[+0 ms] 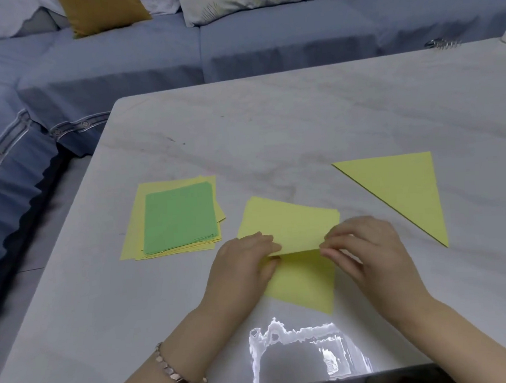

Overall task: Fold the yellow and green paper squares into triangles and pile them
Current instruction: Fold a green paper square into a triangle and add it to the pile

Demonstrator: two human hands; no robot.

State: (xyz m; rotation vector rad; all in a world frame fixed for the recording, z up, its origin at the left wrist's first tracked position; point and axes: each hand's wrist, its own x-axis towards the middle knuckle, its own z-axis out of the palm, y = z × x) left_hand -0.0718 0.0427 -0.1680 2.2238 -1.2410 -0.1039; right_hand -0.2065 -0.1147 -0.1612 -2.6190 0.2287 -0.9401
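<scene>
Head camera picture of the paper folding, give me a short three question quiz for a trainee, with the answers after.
1. True or false: the finished yellow paper triangle lies to the right of the hands.
2. Which colour tops the stack of unfolded paper squares? A green, B yellow, C blue.
3. What are the left hand and right hand both doing?

Key
1. True.
2. A: a green paper square lies on top.
3. Both pinch the yellow paper sheet being folded on the white marble table, with its flap turned over.
</scene>
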